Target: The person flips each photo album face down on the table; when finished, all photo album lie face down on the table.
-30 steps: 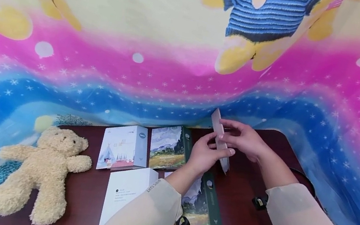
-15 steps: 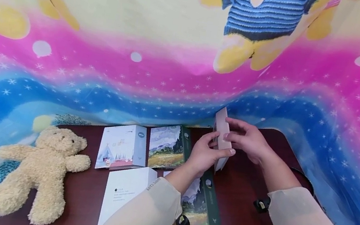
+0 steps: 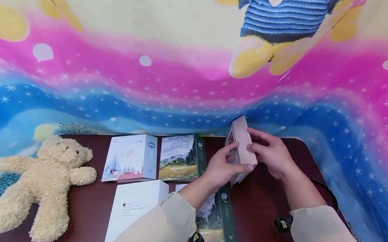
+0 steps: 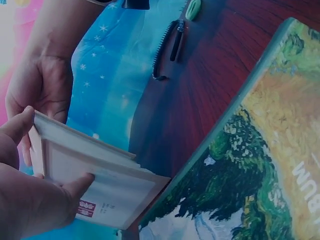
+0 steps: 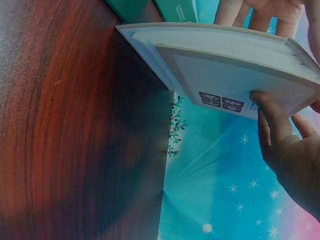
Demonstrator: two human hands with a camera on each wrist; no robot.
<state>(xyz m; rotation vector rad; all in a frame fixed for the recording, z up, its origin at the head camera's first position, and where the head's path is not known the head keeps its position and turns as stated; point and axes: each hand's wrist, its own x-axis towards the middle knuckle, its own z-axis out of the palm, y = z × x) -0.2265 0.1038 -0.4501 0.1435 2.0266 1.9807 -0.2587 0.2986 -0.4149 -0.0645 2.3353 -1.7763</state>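
Both hands hold a small white hardcover book [image 3: 244, 140] upright near the back of the table. My left hand [image 3: 220, 164] grips its near end, fingers on one cover and thumb by the spine edge. My right hand [image 3: 273, 154] pinches the far side, fingertips on the other cover. Pale pages of the book [image 5: 220, 75] show between covers that stand slightly apart, with a dark printed block on one cover. In the left wrist view, a red printed mark shows on the book [image 4: 117, 172]. Below my left forearm lies a green-spined album [image 3: 219, 220] with a landscape painting, partly covered by the sleeve.
A smaller landscape album [image 3: 179, 157] and a white-blue tent-picture album [image 3: 129, 157] lie behind; a white album [image 3: 131, 209] lies in front of them. A plush teddy bear [image 3: 44, 185] lies at the left. A coiled cord [image 4: 162, 50] sits by the table's right edge. Printed cloth [image 3: 169, 86] hangs behind.
The white book has turned in my hands, from nearly edge-on to showing more of its spine side and a printed cover. Both hands shift slightly right.
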